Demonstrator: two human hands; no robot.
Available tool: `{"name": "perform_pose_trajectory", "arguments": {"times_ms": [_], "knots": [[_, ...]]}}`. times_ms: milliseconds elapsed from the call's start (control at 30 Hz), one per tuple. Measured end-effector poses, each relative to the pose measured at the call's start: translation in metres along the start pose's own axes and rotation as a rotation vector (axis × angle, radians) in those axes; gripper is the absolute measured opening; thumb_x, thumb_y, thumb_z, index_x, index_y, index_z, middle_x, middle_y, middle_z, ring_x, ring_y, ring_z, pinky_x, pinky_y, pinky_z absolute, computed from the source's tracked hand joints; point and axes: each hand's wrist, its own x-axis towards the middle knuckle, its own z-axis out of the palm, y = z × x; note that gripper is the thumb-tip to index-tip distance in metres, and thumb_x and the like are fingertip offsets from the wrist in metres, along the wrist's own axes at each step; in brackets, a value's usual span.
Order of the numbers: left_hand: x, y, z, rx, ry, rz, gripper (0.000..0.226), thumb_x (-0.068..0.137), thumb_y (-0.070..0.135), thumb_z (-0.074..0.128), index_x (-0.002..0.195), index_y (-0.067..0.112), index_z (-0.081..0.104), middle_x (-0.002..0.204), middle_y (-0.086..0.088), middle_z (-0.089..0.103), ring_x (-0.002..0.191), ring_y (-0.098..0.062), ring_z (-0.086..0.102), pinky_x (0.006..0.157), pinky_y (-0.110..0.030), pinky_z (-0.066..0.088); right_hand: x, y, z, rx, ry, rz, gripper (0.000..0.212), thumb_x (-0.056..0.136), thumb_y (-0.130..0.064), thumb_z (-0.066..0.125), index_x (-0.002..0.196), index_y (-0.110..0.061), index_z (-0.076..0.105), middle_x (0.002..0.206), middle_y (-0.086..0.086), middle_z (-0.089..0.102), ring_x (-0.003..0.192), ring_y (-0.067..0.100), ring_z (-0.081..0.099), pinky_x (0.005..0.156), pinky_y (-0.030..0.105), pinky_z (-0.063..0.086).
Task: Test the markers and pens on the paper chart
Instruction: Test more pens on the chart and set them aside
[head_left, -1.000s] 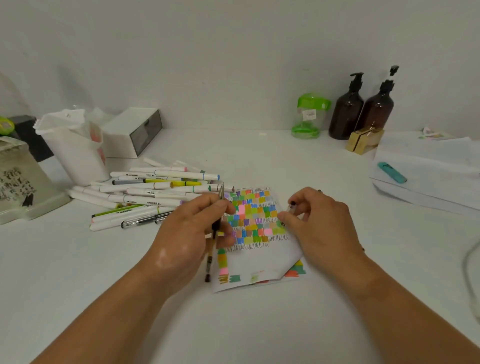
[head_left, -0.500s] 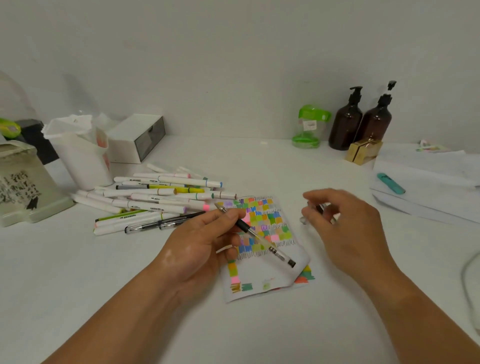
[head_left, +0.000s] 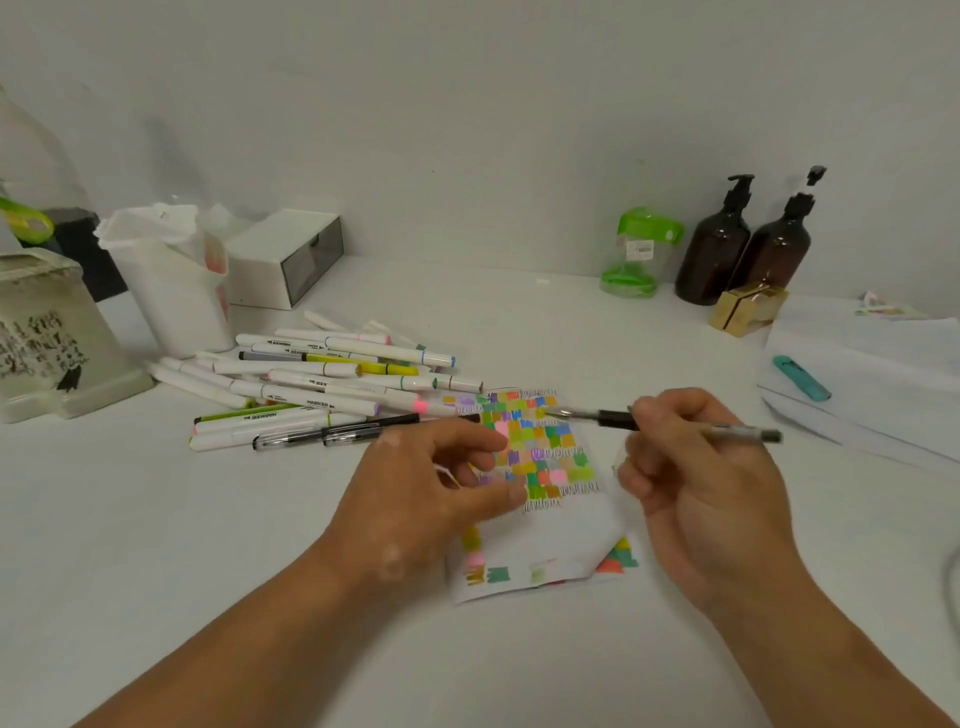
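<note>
While the right hand (head_left: 696, 483) grips a black-grip pen (head_left: 613, 417) between thumb and curled fingers, the tip points left over the top-right corner of the paper chart (head_left: 545, 467). Can't tell whether the tip touches paper. Barrel sticks out past the hand, away from the chart to the right, roughly level. Rest of that hand sits beside the chart's right edge.

Left hand (head_left: 436, 488): fingers loosely curled, narrow gap to thumb, nothing I can make out in the grip (blurred). Fingertips (head_left: 517, 493) lie on the chart's left side, near the lower rows of squares.

Chart: flat on the white table (head_left: 156, 545), between the two hands. Upper part is a grid of coloured swatches with black scribble along the edges. Lower part mostly white, a few swatches along its left and bottom edges. Lower-right corner folded over, more colour showing under it.

Left of chart: marker pile (head_left: 322, 384), mostly white barrels with coloured caps, nearest ones reaching the chart's top-left corner. Two clear pens with black caps (head_left: 332, 435) lie just in front of the pile, pointing at the chart.

Further left, behind the pile: white tub (head_left: 171, 291), white box (head_left: 285, 254).

Behind-right of chart, by the wall: green-lidded jar (head_left: 639, 254), two brown pump bottles (head_left: 748, 249), small gold box (head_left: 748, 309) in front of them.

Right of chart, well apart: white paper stack (head_left: 872, 384) with a teal highlighter (head_left: 802, 378) on it.
</note>
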Motion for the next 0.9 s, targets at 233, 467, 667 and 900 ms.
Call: {"name": "perform_pose_trajectory", "arguments": {"times_ms": [233,467,667,900], "knots": [[0.000,-0.009,0.021,0.559,-0.167,0.258,0.079,0.067,0.078,0.067,0.136,0.040,0.056,0.139,0.024,0.046,0.131,0.000,0.032,0.112,-0.026,0.030,0.006,0.005,-0.015,-0.166,0.085,0.181,0.028,0.093,-0.010,0.051,0.092,-0.018,0.078,0.056,0.005,0.051,0.046,0.013,0.045,0.040,0.024,0.038],[0.000,-0.011,0.004,0.605,-0.261,0.210,0.083,0.064,0.079,0.069,0.136,0.041,0.055,0.137,0.025,0.043,0.129,-0.001,0.033,0.112,-0.030,0.033,-0.001,0.011,-0.009,-0.492,-0.104,0.222,0.012,0.085,-0.012,0.073,0.074,-0.016,0.074,0.063,0.010,0.066,0.053,0.018,0.059,0.050,0.026,0.051],[0.000,-0.012,0.004,0.617,-0.258,0.213,0.082,0.065,0.078,0.069,0.137,0.040,0.054,0.139,0.023,0.042,0.130,-0.001,0.030,0.111,-0.030,0.032,-0.005,0.016,-0.004,-0.741,-0.134,0.200,0.024,0.090,-0.006,0.067,0.074,-0.023,0.071,0.060,0.007,0.068,0.049,0.016,0.060,0.051,0.025,0.053],[0.002,-0.013,0.004,0.599,-0.264,0.198,0.081,0.063,0.078,0.070,0.134,0.042,0.055,0.138,0.024,0.043,0.131,-0.002,0.030,0.113,-0.034,0.034,-0.006,0.022,-0.003,-0.891,-0.125,0.133,0.019,0.085,-0.014,0.073,0.070,-0.027,0.073,0.059,0.001,0.069,0.047,0.008,0.061,0.049,0.019,0.051]]}}
